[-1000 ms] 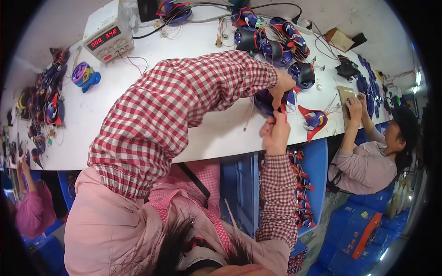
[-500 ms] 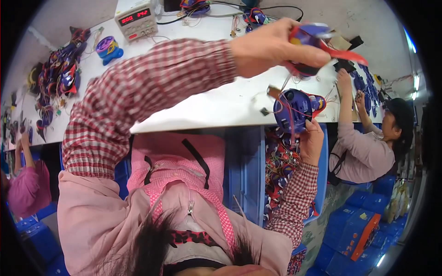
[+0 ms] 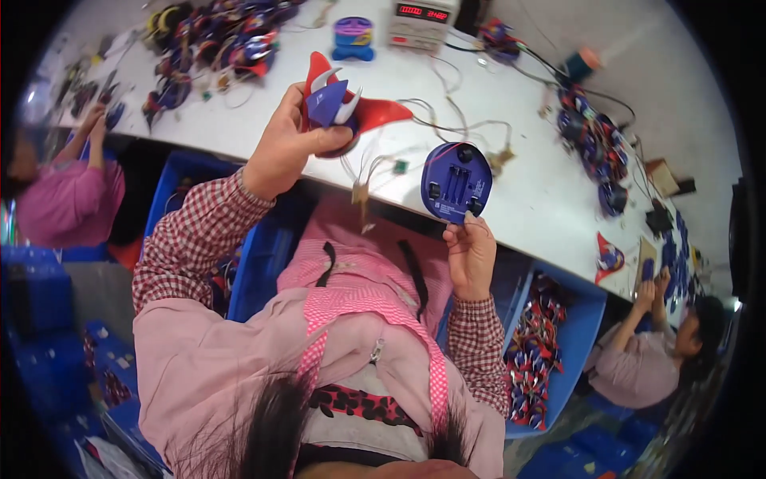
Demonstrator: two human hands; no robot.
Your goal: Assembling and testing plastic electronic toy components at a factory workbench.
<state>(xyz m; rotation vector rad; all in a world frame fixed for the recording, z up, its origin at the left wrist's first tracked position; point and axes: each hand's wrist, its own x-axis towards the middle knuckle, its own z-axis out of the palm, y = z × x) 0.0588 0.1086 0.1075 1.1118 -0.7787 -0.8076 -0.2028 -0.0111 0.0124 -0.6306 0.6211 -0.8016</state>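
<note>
In the head view, I saw the left hand (image 3: 289, 152) raised over the white table (image 3: 527, 191) at about eleven o'clock from the picture's middle, its fingers curled and pressed around a toy shell (image 3: 339, 104) of red and blue plastic with pale horn-like points on top and a red wing sticking out toward three o'clock. The thumb lay across the shell's lower edge and the sleeve of red checked cloth ran down toward seven o'clock. Thin wires (image 3: 431, 132) trailed from the shell across the table toward the second piece. That piece was a round blue base (image 3: 456, 182) with dark slots and small dark knobs on its face, held upright just over the near table edge, at about one o'clock from the middle. The right hand (image 3: 471, 255) pinched its lower rim between thumb and fingertips, the palm turned up and the forearm dropping toward six o'clock. I counted one shell and one base in my hands, two hands of my own, and two other people: one in pink at nine o'clock (image 3: 68, 191) and one at four o'clock (image 3: 646, 359), each bent to the table. A meter box (image 3: 419, 20) with red digits stood at twelve o'clock, one small blue and purple toy (image 3: 353, 38) beside it. Heaps of like parts lay at eleven o'clock (image 3: 215, 40) and two o'clock (image 3: 594, 148); I could not count them. A blue bin (image 3: 586, 319) at four o'clock held more coloured parts.
</note>
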